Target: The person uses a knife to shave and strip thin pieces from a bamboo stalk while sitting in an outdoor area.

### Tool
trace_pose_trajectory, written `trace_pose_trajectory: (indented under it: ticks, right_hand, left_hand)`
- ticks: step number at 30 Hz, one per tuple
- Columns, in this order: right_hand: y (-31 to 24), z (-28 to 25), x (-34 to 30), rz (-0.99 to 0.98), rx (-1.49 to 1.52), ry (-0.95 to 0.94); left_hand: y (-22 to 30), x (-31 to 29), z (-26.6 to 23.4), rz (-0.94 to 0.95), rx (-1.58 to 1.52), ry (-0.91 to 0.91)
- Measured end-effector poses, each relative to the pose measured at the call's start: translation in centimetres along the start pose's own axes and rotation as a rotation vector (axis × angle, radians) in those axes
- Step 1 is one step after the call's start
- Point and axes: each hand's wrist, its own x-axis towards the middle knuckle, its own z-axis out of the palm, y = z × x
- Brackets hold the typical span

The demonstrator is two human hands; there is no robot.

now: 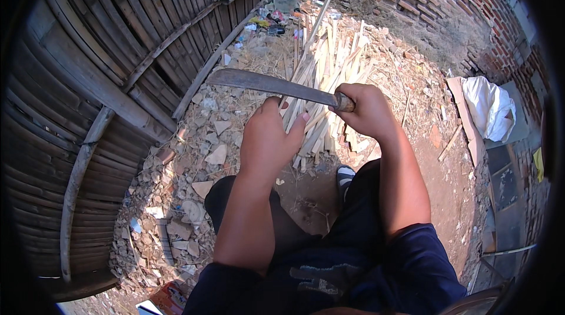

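Note:
My right hand (pixel 366 109) is closed around the short wooden handle of a machete (pixel 268 83). Its broad dark blade points left, above my left hand (pixel 268 138). The fingers of that hand are closed on the near end of a long thin bamboo strip (pixel 323 13). The strip slants away toward the brick wall and crosses beneath the blade. My left thumb stands apart from the index finger. Under and beyond both hands lies a heap of pale split bamboo strips (pixel 332 59) on the ground.
A bamboo slat wall (pixel 88 79) rises at left, with rubble (pixel 194 209) along its foot. The brick wall (pixel 424 3) stands at the far side. A white sack (pixel 485 106) lies at right, and litter (pixel 276 15) is in the far left corner.

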Motion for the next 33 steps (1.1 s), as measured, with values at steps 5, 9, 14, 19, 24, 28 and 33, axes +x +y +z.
trace_pose_trajectory:
  ticks: [5,9,14,19,24,28,33]
  right_hand:
    - [-0.9,-1.3,0.6,0.119,-0.031,-0.101]
    - [-0.6,-0.2,0.3,0.001,-0.099,-0.027]
    - [0.1,-0.3,0.6,0.063,-0.08,0.002]
    - [0.4,-1.8,0.6,0.168,-0.082,0.013]
    - [0.3,-0.6,0.3,0.034,-0.11,-0.056]
    - [2.4,-1.5,0.8,0.209,0.029,0.028]
    - [0.2,-0.8,-0.2,-0.039,-0.103,-0.1]
  left_hand:
    - [0.0,-0.1,0.3,0.064,-0.055,0.039]
    - [0.3,-0.2,0.3,-0.005,0.006,-0.038]
    - [0.5,-0.3,0.0,0.016,-0.017,-0.061]
    - [0.2,-0.3,0.4,0.02,0.007,-0.062]
    - [1.7,-0.2,-0.9,-0.101,0.024,-0.208]
    - [1.4,-0.3,-0.3,-0.09,0.007,-0.195]
    - [-0.1,-0.4,0.9,0.035,0.048,-0.054]
